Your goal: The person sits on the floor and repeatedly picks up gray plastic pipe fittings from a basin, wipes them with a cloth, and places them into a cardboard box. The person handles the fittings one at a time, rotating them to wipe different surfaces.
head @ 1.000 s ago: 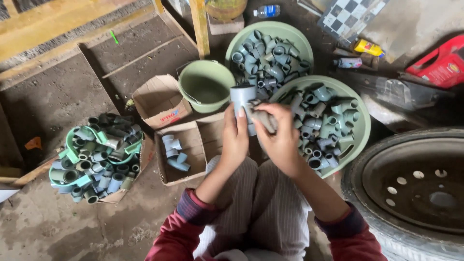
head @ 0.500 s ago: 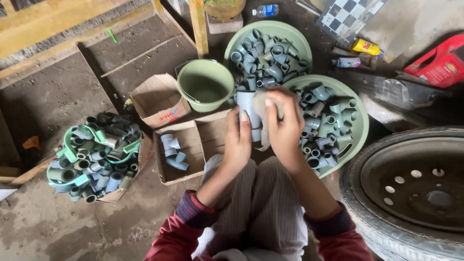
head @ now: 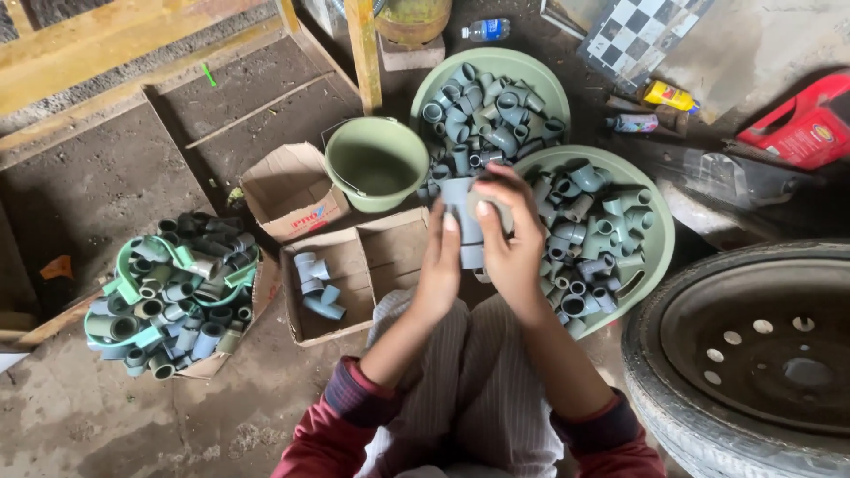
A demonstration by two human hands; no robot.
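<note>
A car wheel with tyre (head: 753,354) fills the lower right of the frame, lying flat on the dirt floor. At the upper left a yellow timber frame (head: 133,35) runs across the ground.

Right of centre sits a large green basin (head: 660,235) heaped with grey pipe fittings; a second green basin (head: 522,62), likewise full, stands just above it at the upper centre. A green bucket (head: 376,164) stands left of the basins, touching neither hand. At the left edge a broken green basket (head: 133,274) on cardboard holds a further pile of fittings.

Below the bucket lies an open cardboard box (head: 354,265) with a few pale elbow fittings in its left compartment. A smaller cardboard box (head: 292,190) stands just above and left of it. A red container (head: 797,124) occupies the upper right, with a chequered board (head: 633,31) beside it.

The person is seated at bottom centre, in red sleeves. The left hand (head: 440,265) has its fingers closed round the left side of a grey pipe fitting (head: 462,208), held upright at the centre of the frame over the near edge of the large basin. The right hand (head: 512,235) curls over the fitting's right side and top. A cloth appears to lie under that hand; I cannot tell for certain.
</note>
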